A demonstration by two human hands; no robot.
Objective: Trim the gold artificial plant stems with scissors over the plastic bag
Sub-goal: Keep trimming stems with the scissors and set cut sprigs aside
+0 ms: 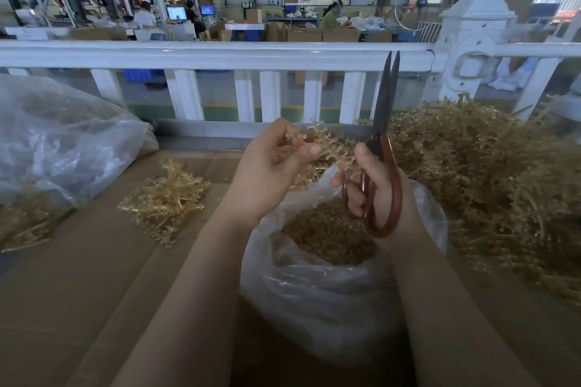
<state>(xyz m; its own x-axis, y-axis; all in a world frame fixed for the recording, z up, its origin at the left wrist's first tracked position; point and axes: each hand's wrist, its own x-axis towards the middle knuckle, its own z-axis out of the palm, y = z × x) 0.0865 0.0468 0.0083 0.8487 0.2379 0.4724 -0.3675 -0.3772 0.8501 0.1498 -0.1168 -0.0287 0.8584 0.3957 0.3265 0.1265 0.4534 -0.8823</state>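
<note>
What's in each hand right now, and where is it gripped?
Left hand pinches a gold stem at its left end. Right hand holds the scissors by the red loop handles, blades pointing up.

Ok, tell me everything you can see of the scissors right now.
The scissors have long dark blades and reddish-brown loop handles, metal by the look. They point up and away, blades nearly closed, cutting nothing. The right hand grips the handles above the open plastic bag of gold trimmings. The gold stem lies just left of the pivot.
</note>
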